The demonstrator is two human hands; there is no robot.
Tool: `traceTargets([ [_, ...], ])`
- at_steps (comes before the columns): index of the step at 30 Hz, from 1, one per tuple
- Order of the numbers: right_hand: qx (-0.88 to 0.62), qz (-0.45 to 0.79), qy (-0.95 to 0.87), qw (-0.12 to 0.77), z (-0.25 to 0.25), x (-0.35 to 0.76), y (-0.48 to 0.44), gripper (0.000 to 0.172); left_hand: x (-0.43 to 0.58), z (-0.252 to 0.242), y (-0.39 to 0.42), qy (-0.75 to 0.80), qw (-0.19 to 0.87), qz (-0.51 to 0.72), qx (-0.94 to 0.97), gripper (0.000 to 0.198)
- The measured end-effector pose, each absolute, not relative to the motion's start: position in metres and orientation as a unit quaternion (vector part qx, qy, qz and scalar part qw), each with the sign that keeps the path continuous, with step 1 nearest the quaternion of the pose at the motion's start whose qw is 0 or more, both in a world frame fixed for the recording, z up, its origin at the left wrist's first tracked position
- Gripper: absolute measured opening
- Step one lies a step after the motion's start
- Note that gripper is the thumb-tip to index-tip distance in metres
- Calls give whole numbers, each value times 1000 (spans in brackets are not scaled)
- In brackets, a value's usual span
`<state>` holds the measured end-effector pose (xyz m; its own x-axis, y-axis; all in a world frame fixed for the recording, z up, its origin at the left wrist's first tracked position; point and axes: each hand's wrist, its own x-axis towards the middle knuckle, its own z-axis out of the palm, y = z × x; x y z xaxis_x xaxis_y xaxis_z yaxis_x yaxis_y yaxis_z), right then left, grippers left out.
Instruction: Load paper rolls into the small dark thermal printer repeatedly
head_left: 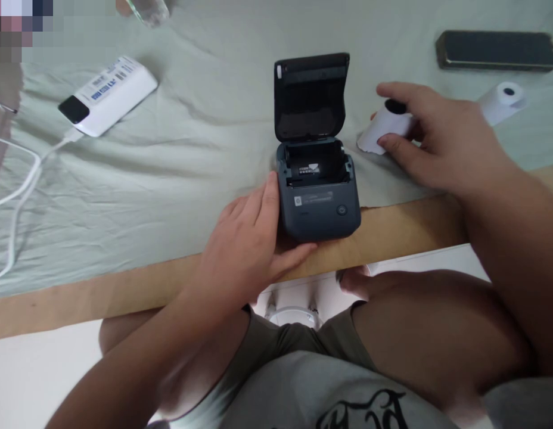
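A dark blue portable label printer (321, 208) sits near the front edge of the bed-like surface. Its black lid (310, 98) is raised, and the paper bay inside shows a small label and no roll. My left hand (245, 238) grips the printer's left side, with the thumb along its front edge. To the right of the printer, my right hand (432, 131) is closed around a white paper roll (379, 131) with a dark core. The roll is tilted, and a loose paper end shows at its lower left.
A second white paper roll (500, 104) lies behind my right hand, below a dark oblong case (495, 50). On the left is a white power bank (111, 95) with a white cable (24, 185). A glass object (149, 11) stands at the top. Brown edging (102, 292) runs along the front.
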<state>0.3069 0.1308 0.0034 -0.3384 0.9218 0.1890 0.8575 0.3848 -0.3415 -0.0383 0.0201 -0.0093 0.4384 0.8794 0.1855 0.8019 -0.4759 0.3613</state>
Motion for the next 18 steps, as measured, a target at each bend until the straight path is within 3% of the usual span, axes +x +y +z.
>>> traceTargets([
  [11, -563, 96, -789, 228, 0, 302, 138, 62, -32, -8, 19, 519, 106, 172, 831, 102],
  [18, -593, 137, -766, 208, 5, 294, 133, 84, -32, -9, 19, 514, 109, 170, 834, 102],
])
